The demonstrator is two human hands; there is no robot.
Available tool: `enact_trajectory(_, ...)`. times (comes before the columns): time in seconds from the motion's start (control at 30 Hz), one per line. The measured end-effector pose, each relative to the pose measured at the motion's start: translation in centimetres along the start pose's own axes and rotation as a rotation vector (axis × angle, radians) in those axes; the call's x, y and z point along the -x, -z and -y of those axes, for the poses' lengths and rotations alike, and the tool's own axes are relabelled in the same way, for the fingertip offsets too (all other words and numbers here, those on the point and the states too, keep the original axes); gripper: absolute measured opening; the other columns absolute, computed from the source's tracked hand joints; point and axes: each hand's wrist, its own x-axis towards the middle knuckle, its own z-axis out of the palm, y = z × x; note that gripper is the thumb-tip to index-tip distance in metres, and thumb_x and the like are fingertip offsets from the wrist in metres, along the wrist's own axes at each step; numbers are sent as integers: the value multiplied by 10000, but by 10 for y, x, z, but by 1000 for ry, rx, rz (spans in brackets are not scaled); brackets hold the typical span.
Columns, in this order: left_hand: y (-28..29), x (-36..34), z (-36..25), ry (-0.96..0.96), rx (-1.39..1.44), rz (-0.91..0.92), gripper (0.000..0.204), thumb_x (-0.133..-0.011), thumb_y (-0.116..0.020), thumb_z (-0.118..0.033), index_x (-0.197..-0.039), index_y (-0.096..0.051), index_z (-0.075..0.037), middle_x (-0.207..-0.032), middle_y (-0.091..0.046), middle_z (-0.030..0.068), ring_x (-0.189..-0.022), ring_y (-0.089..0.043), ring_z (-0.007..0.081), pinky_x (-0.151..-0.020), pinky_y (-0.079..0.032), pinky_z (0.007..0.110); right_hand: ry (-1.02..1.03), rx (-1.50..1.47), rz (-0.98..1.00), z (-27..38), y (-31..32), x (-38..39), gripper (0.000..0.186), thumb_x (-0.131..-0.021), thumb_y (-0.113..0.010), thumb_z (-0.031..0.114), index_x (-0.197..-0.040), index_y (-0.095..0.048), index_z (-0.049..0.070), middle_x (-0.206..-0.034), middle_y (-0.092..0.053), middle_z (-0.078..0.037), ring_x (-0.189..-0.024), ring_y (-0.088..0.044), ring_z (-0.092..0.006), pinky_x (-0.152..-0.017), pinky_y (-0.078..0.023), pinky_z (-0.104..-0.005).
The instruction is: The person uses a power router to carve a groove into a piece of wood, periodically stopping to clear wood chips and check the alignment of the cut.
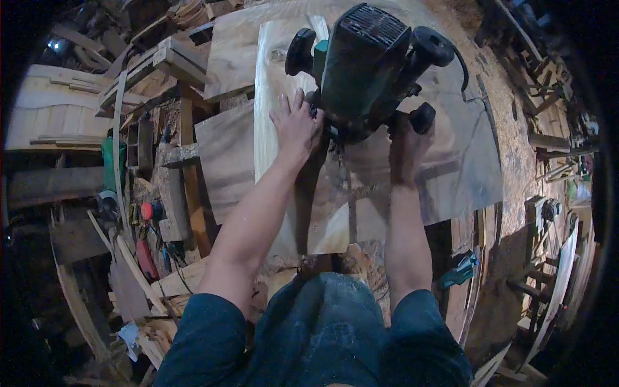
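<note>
The power tool, a dark-bodied machine with a vented top and side knobs, sits over wide brown wood panels, with a pale board running along its left. The person's right hand is curled around the tool's lower right part, just by a dark knob, though shadow blurs the fingers. The left hand lies at the tool's lower left, fingers spread over the pale board and thumb side against the tool's edge; whether it also grips a part cannot be told.

The step in hand looks like steadying or guiding the tool over the wood; the next move seems to call for even pressure from both sides, with fingers kept clear of the underside, which is hidden.

No brand, label or writing can be read on the tool or the wood. Well left of the tool are a green tool and a red round object; to its lower right lies a teal tool.
</note>
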Motion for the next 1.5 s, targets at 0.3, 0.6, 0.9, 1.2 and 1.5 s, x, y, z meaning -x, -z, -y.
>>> enact_trajectory(0.3, -2, 32, -1, -29, -12, -49, 510, -935, -504, -470, -1365, -528, -197, -1540, -348, 9, -1426, -273, 340, -1094, -193, 678, -27, -153, -63, -5, 18, 24, 173, -791, -657, 42, -864, -502, 68, -682, -560, -39, -523, -548, -142, -446, -424, -287)
enact_trajectory(0.6, 4, 54, 0, -48, -7, -37, 526, -921, -526, -457, -1376, -513, -195, -1531, -366, 18, -1421, -282, 358, -1097, -185, 678, -112, -122, -157, -7, 35, 45, 181, -779, -658, 31, -851, -493, 49, -697, -549, -45, -578, -539, -130, -497, -415, -260)
enact_trajectory(0.9, 3, 13, 1, -34, 37, -50, 536, -906, -539, -476, -1377, -511, -222, -1524, -374, 30, -1414, -291, 367, -1075, -179, 706, -72, -163, -82, -9, 6, 11, 167, -790, -640, 10, -822, -480, 49, -702, -550, -50, -564, -530, -127, -484, -414, -261)
enact_trajectory(1.2, 0, -70, 3, -26, -48, 13, 531, -965, -435, -496, -1416, -470, -217, -1545, -336, 42, -1428, -253, 380, -1081, -159, 710, 16, -152, -32, -32, -47, -62, 148, -794, -643, 21, -813, -499, 48, -682, -547, -48, -526, -542, -136, -447, -417, -257)
enact_trajectory(1.5, -11, -143, 9, -51, -4, -131, 513, -976, -450, -466, -1385, -500, -160, -1536, -354, 33, -1431, -243, 386, -1071, -147, 725, -37, -194, 22, -53, -94, -125, 177, -776, -675, 47, -846, -512, 54, -679, -585, -44, -550, -575, -141, -467, -434, -264)
